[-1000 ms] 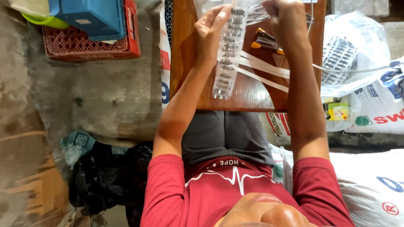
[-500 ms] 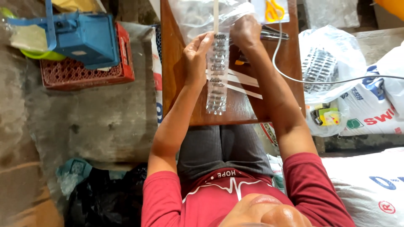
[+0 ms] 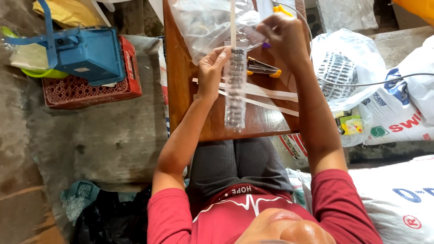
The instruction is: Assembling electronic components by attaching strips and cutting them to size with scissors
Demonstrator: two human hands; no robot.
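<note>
Clear strip (image 3: 235, 90) pinched by left fingers (image 3: 220, 58); right fingers (image 3: 266, 30) grip its top; next, feed onward.

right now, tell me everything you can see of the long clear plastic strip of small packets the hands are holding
The strip of packets is a narrow, see-through plastic band holding a column of small dark items, too small to identify. It hangs roughly upright over the wooden table, its lower end near the table's front edge. The left hand grips its upper left side; the right hand is up by its top end, which meets a thin white strip rising out of view. It looks limp and slightly glossy.
</note>
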